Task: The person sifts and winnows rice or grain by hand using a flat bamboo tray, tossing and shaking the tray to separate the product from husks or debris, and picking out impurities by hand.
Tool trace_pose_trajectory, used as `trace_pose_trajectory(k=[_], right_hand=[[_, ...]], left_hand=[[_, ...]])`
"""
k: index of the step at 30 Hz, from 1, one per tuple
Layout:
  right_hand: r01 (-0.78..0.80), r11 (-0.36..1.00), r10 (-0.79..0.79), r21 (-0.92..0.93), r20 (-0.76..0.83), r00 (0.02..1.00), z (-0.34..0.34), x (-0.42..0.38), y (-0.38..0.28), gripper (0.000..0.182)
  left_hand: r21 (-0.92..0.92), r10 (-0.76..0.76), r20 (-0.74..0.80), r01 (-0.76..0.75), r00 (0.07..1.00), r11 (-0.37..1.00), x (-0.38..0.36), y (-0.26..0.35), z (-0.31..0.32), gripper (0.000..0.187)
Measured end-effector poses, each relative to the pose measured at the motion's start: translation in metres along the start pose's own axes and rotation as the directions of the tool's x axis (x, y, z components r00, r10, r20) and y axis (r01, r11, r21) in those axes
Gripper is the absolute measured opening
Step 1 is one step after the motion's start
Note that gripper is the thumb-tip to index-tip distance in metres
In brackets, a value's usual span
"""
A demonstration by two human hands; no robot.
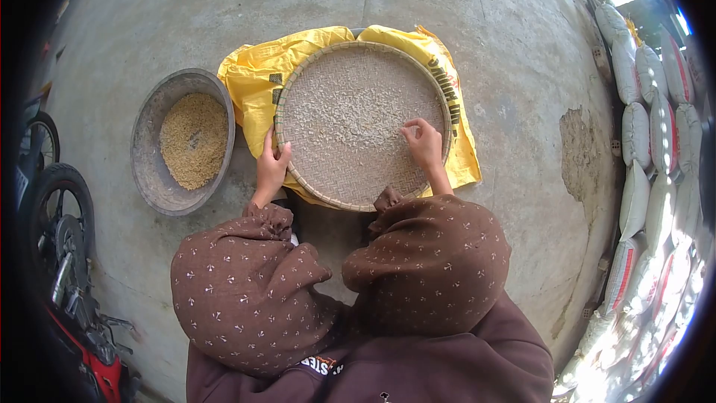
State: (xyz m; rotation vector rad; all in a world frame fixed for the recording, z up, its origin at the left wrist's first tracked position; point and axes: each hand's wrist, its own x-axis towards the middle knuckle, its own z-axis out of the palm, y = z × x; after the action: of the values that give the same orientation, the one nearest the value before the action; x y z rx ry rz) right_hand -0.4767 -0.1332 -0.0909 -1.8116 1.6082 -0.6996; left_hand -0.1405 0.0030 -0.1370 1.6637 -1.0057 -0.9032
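A round woven winnowing tray (328, 172) lies in front of me, with pale grains (358, 116) spread mostly over its middle. My left hand (272, 168) grips the tray's rim at the lower left, thumb on the inner side. Over the right part of the tray, my right hand (424, 143) has its fingertips pinched together near the grains; anything between them is too small to make out. Beneath the tray, a yellow printed sack (250, 78) spreads out past its rim on both sides.
To the left stands a grey basin (147, 149) holding yellowish unhusked grain (194, 134). A red and black motorbike (67, 254) is at the far left. Stacked white sacks (638, 134) line the right side, along the concrete floor (514, 67).
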Motion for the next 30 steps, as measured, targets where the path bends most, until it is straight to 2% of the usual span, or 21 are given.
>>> trace_pose_trajectory(k=[2, 5, 9, 10, 11, 12, 13, 14, 15, 17, 18, 19, 21, 22, 24, 25, 26, 27, 28, 29, 30], right_hand=[[0.060, 0.991, -0.065, -0.119, -0.036, 0.997, 0.006, -0.002, 0.000, 0.018], [0.040, 0.992, -0.048, -0.119, -0.063, 0.997, 0.008, -0.003, 0.001, 0.018], [0.100, 0.980, -0.113, -0.171, -0.069, 0.991, 0.010, 0.001, 0.012, 0.018], [-0.024, 0.993, 0.023, 0.112, 0.010, 1.000, 0.010, 0.005, 0.018, 0.019], [-0.168, 0.912, 0.130, 0.374, 0.124, 0.984, 0.008, 0.008, 0.024, 0.021], [-0.166, 0.913, 0.128, 0.373, 0.126, 0.984, -0.002, 0.007, 0.021, 0.021], [-0.331, 0.581, 0.135, 0.744, 0.313, 0.940, -0.018, 0.004, 0.013, 0.020], [-0.475, 0.094, 0.045, 0.875, 0.473, 0.880, -0.028, 0.002, 0.007, 0.018], [-0.477, 0.097, 0.044, 0.873, 0.475, 0.879, -0.032, 0.001, 0.006, 0.018], [-0.536, -0.432, -0.250, 0.725, 0.475, 0.844, -0.038, 0.001, 0.005, 0.014], [-0.545, -0.473, -0.323, 0.692, 0.439, 0.838, -0.036, 0.002, 0.005, 0.015], [-0.544, -0.473, -0.322, 0.693, 0.440, 0.839, -0.033, 0.003, 0.005, 0.015], [-0.507, -0.509, -0.401, 0.695, 0.330, 0.855, -0.028, 0.005, 0.006, 0.016], [-0.508, -0.509, -0.401, 0.695, 0.331, 0.854, -0.030, 0.005, 0.007, 0.016], [-0.523, -0.166, -0.175, 0.836, 0.497, 0.850, -0.035, 0.007, 0.004, 0.017], [-0.525, -0.167, -0.176, 0.834, 0.499, 0.849, -0.036, 0.008, 0.000, 0.017], [-0.506, 0.215, -0.021, 0.835, 0.522, 0.853, -0.038, 0.009, -0.004, 0.016], [-0.464, 0.564, 0.131, 0.683, 0.481, 0.867, -0.038, 0.010, -0.007, 0.017], [-0.405, 0.714, 0.167, 0.571, 0.423, 0.890, -0.034, 0.012, 0.000, 0.021], [-0.406, 0.714, 0.169, 0.570, 0.423, 0.890, -0.028, 0.013, 0.001, 0.021], [-0.251, 0.866, 0.135, 0.432, 0.281, 0.950, -0.020, 0.013, -0.003, 0.023]], left_hand=[[0.046, -0.045, 0.030, 0.044, 0.999, 0.998, 0.000, 0.002, -0.004, 0.065], [0.082, -0.067, 0.047, 0.063, 0.997, 0.995, -0.001, 0.006, -0.004, 0.065], [-0.010, -0.042, 0.041, 0.042, 0.998, 0.999, -0.002, 0.006, -0.001, 0.065], [-0.041, -0.022, 0.028, 0.023, 0.999, 0.999, -0.002, 0.006, 0.000, 0.066], [-0.043, -0.021, 0.026, 0.022, 0.999, 0.999, -0.001, 0.006, 0.001, 0.066], [-0.010, 0.012, -0.008, -0.013, 1.000, 1.000, -0.002, 0.006, 0.002, 0.066], [0.024, 0.046, -0.041, -0.045, 0.998, 0.999, -0.002, 0.005, 0.002, 0.066], [0.023, 0.045, -0.045, -0.044, 0.998, 0.999, -0.002, 0.005, 0.000, 0.066], [0.066, 0.007, -0.028, -0.005, 1.000, 0.998, -0.001, 0.004, -0.002, 0.066], [0.107, -0.033, -0.009, 0.034, 0.999, 0.994, -0.002, 0.002, -0.001, 0.066], [0.092, -0.004, -0.018, 0.006, 1.000, 0.996, -0.002, 0.003, -0.001, 0.066], [0.078, 0.025, -0.027, -0.023, 0.999, 0.997, -0.002, 0.004, 0.000, 0.066], [0.072, 0.020, -0.024, -0.018, 1.000, 0.997, -0.002, 0.006, 0.000, 0.066], [0.068, 0.016, -0.021, -0.015, 1.000, 0.998, -0.002, 0.007, 0.000, 0.066], [0.077, 0.024, -0.027, -0.022, 0.999, 0.997, -0.002, 0.008, 0.001, 0.066], [0.087, 0.033, -0.033, -0.030, 0.999, 0.996, -0.002, 0.008, 0.000, 0.066], [0.088, 0.031, -0.034, -0.028, 0.999, 0.996, -0.002, 0.008, 0.000, 0.066], [0.090, 0.055, -0.041, -0.051, 0.998, 0.995, -0.001, 0.005, 0.001, 0.067], [0.090, 0.080, -0.048, -0.076, 0.996, 0.993, -0.001, 0.002, 0.001, 0.067], [0.089, 0.079, -0.047, -0.075, 0.996, 0.993, 0.000, -0.001, 0.000, 0.067], [0.096, 0.044, -0.037, -0.041, 0.998, 0.995, 0.000, -0.002, -0.001, 0.067]])
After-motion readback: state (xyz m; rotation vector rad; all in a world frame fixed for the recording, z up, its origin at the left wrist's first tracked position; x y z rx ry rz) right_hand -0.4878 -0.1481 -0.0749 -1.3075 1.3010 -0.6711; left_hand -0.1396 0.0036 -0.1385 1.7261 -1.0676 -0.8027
